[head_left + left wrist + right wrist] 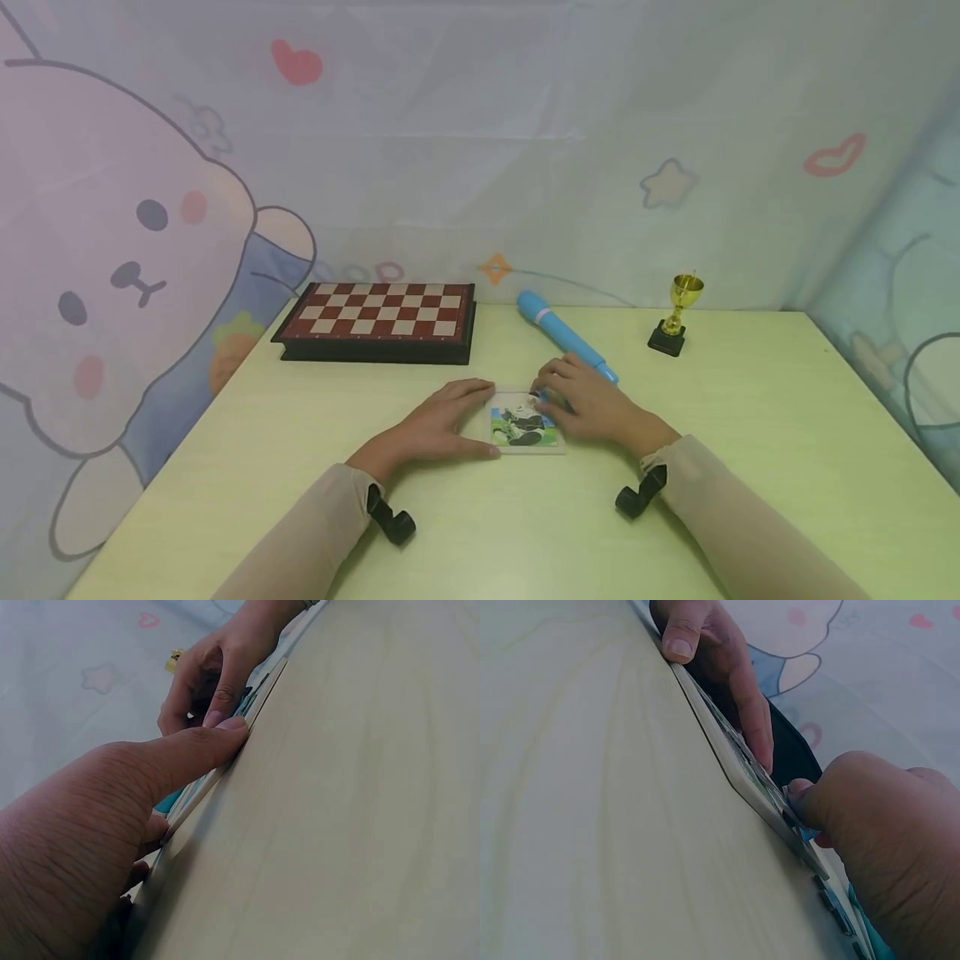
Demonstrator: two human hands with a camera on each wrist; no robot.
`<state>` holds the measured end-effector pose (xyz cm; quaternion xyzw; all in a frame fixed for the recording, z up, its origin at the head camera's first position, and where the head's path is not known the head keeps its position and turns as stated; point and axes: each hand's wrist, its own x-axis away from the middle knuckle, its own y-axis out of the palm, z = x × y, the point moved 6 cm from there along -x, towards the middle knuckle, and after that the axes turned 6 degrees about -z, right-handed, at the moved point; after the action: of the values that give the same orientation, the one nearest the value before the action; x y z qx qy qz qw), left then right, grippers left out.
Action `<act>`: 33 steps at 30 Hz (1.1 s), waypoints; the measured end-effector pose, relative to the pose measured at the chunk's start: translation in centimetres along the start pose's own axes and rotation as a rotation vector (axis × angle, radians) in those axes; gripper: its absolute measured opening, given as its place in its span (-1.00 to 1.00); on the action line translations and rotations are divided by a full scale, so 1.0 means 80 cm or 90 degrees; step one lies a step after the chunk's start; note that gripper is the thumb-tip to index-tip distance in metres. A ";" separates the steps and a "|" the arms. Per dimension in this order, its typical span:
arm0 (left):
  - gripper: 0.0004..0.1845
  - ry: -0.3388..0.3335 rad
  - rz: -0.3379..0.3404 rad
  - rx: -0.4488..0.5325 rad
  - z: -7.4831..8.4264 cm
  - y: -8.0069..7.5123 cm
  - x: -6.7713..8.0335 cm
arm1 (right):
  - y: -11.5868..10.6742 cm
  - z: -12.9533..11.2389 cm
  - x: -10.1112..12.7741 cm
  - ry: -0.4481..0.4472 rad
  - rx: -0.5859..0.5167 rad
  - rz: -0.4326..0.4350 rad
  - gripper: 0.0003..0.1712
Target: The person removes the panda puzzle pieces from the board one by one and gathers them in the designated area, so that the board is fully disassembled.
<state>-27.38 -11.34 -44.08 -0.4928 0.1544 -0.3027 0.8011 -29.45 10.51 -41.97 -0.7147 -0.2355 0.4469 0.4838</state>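
Note:
A small picture puzzle [522, 425] in a pale frame lies flat on the table, showing a black-and-white animal on green and blue. My left hand [438, 423] holds its left side, thumb at the near edge and fingers at the far edge. At the upper right corner, my right hand [588, 404] has curled fingers and pinches a small blue-and-dark puzzle piece [807, 833], partly hidden by the fingers. The right wrist view also shows loose dark-blue pieces [832, 906] on the table beside the frame, under the right hand.
A folded chessboard box [378, 321] stands at the back left. Behind my right hand lies a blue toy microphone [562, 332]. A gold trophy cup [678, 308] on a black base stands at the back right. A printed cloth [480, 150] hangs behind the table [787, 467].

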 end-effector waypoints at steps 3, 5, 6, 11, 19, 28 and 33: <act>0.09 0.000 -0.001 0.004 0.002 0.000 0.002 | -0.002 -0.003 0.000 0.010 -0.016 -0.002 -0.73; 0.08 -0.001 -0.001 0.002 0.003 -0.001 0.002 | -0.004 -0.002 -0.001 0.022 -0.031 -0.007 -0.73; 0.07 -0.002 -0.002 0.000 0.003 -0.002 0.001 | -0.004 -0.001 0.000 0.028 -0.038 -0.011 -0.72; 0.07 0.004 0.003 0.000 0.004 -0.002 0.002 | 0.000 0.003 0.002 0.055 -0.093 -0.042 -0.73; 0.07 0.010 0.006 -0.002 0.005 -0.003 0.002 | 0.002 0.000 0.003 0.009 -0.148 -0.037 -0.78; 0.09 0.002 -0.002 -0.002 0.002 0.000 0.001 | -0.001 -0.004 0.002 -0.041 -0.168 -0.005 -0.86; 0.09 0.002 -0.002 0.002 0.002 -0.001 0.001 | -0.004 -0.006 0.002 -0.063 -0.172 -0.001 -0.85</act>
<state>-27.25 -11.31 -43.94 -0.4916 0.1542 -0.3048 0.8010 -28.93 10.59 -41.68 -0.7501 -0.3179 0.4456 0.3711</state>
